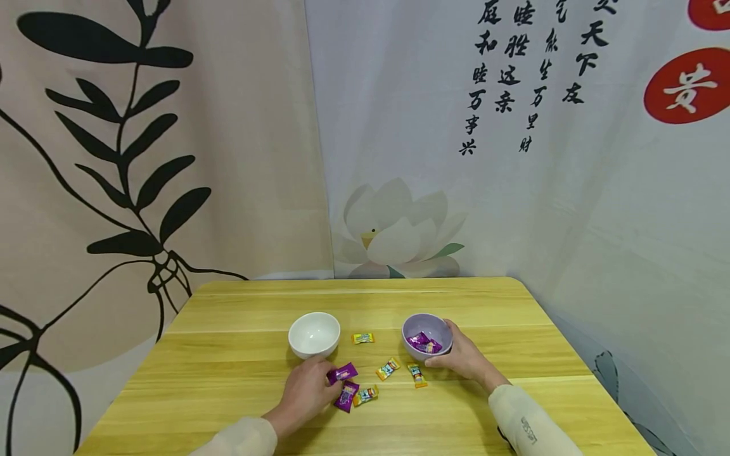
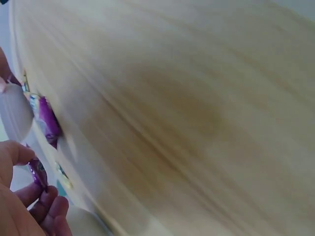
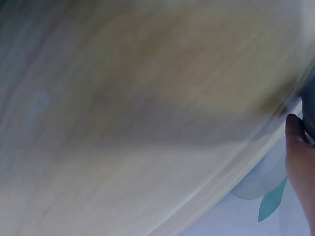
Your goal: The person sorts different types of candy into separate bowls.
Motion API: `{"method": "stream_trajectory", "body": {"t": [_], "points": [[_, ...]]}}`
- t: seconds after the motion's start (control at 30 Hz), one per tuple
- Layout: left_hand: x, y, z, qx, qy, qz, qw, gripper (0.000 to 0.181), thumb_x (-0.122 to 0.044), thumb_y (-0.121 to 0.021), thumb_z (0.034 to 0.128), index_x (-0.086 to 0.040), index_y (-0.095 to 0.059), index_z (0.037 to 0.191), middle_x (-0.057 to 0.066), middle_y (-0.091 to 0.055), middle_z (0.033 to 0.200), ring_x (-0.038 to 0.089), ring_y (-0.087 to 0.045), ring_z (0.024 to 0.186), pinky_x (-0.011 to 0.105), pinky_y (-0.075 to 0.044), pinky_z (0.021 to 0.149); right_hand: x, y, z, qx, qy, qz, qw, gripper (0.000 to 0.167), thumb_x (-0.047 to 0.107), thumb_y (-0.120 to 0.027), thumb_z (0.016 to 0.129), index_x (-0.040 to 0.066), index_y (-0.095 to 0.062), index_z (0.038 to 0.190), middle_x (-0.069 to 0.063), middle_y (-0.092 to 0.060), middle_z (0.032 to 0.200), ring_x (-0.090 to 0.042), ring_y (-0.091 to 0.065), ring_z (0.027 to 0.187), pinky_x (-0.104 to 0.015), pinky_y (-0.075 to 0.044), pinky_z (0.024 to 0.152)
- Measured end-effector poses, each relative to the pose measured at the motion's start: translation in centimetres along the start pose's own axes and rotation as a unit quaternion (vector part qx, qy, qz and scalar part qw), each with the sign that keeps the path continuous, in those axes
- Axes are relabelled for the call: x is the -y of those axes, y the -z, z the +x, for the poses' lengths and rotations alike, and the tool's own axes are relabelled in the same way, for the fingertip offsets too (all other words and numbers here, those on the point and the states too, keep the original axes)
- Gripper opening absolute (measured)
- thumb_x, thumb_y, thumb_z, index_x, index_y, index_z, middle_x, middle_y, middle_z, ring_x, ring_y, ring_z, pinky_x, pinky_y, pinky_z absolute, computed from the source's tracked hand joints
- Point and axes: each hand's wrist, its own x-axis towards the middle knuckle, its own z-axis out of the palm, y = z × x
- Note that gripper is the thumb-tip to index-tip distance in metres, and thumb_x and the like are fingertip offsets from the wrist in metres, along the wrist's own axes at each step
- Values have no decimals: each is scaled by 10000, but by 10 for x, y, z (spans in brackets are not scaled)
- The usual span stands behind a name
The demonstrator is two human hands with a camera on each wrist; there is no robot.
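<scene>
In the head view my left hand (image 1: 307, 387) pinches a purple wrapped candy (image 1: 342, 373), just in front of the white bowl (image 1: 314, 335). The left wrist view shows that candy (image 2: 38, 173) between the thumb and fingers of the left hand (image 2: 24, 196). Another purple candy (image 1: 346, 396) lies beside the hand, next to a yellow candy (image 1: 365, 396). My right hand (image 1: 464, 358) grips the right side of the purple bowl (image 1: 407, 342), which holds purple candies (image 1: 424, 343). At the right wrist view's edge, the right hand (image 3: 301, 162) touches the bowl (image 3: 309, 105).
Between and in front of the bowls, more yellow candies lie on the wooden table (image 1: 228, 380): one (image 1: 362, 338) near the white bowl, one (image 1: 388, 368) in the middle and one (image 1: 417, 375) close to the purple bowl. A printed curtain (image 1: 256, 158) hangs behind the table.
</scene>
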Motion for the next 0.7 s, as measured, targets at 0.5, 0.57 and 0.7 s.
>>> {"method": "stream_trajectory", "body": {"t": [0.5, 0.57, 0.7], "points": [[-35, -2, 39, 154, -9, -273, 9995, 300, -266, -773, 818, -26, -756, 995, 34, -654, 902, 218, -615, 844, 434, -510, 760, 2, -1, -2, -31, -99, 31, 9999, 1159, 360, -923, 671, -3, -233, 1528, -240, -457, 1433, -409, -457, 1290, -601, -337, 1058], [-40, -2, 47, 160, -4, -255, 9995, 302, -267, -768, 823, -21, -755, 998, 38, -654, 903, 223, -617, 851, 438, -509, 769, 2, -1, -2, -21, -113, 25, 9999, 1154, 359, -921, 676, 4, -230, 1530, -236, -453, 1438, -408, -453, 1294, -601, -334, 1060], [-52, -3, 63, 137, -8, -234, 9996, 284, -286, -765, 824, -50, -762, 983, 9, -640, 882, 195, -607, 829, 416, -504, 764, 3, -1, -2, -13, -115, 33, 9999, 1146, 351, -919, 680, 13, -228, 1531, -227, -455, 1437, -403, -452, 1296, -599, -331, 1064]]}}
